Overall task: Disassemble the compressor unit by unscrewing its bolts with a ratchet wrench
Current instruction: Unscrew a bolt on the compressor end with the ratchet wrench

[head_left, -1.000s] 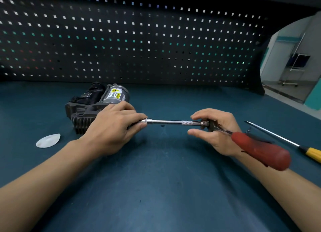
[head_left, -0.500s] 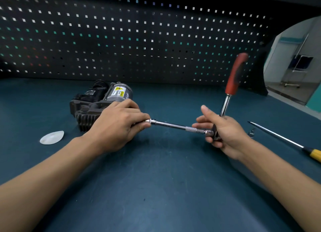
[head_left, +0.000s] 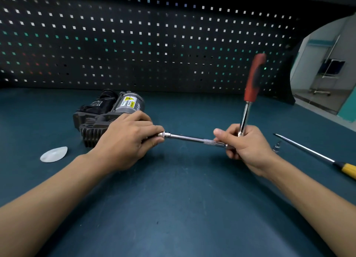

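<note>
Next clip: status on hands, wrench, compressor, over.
Left hand grips end of chrome extension bar at black-and-silver compressor unit. Right hand grips red-handled ratchet wrench, handle upright. Yellow-handled screwdriver lies clear, right.

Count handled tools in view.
2. The red-handled ratchet wrench, handle up, is gripped by the right hand. The yellow-handled screwdriver lies on the bench at far right. The hands may hide others.
</note>
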The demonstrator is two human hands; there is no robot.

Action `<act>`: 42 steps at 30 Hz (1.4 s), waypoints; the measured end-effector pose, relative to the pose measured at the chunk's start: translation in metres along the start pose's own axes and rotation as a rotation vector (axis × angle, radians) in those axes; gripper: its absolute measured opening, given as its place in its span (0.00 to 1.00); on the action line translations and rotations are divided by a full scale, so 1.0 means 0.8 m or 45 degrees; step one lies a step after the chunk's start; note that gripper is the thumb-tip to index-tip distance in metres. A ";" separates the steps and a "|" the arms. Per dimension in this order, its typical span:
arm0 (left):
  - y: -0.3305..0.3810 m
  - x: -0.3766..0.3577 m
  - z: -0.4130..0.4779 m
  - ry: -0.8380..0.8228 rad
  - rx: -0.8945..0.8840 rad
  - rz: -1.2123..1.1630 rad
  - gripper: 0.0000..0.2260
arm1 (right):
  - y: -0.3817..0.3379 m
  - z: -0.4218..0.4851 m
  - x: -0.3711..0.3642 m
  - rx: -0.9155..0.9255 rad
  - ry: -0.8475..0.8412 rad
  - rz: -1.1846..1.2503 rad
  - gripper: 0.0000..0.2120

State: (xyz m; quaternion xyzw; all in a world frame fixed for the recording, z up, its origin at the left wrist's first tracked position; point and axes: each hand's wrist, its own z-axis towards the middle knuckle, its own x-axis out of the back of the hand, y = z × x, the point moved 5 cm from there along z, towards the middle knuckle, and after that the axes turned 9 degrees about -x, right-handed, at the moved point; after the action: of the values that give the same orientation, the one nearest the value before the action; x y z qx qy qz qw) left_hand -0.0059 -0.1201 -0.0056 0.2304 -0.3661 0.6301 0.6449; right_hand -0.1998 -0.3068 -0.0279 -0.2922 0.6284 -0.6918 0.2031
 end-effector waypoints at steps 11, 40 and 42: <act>0.000 0.002 0.000 -0.045 -0.014 -0.019 0.14 | 0.004 0.006 0.004 0.371 -0.053 -0.228 0.20; -0.009 0.021 -0.008 0.020 0.122 -0.305 0.08 | 0.027 0.021 0.028 -0.153 0.401 0.172 0.26; -0.009 0.023 -0.008 0.035 0.153 -0.325 0.05 | 0.027 0.020 0.032 -0.152 0.464 0.237 0.26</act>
State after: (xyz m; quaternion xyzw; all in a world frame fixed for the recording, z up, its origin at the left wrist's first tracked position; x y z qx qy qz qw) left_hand 0.0010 -0.1044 0.0056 0.3046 -0.2864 0.5667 0.7100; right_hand -0.2099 -0.3382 -0.0451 -0.1144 0.7188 -0.6730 0.1313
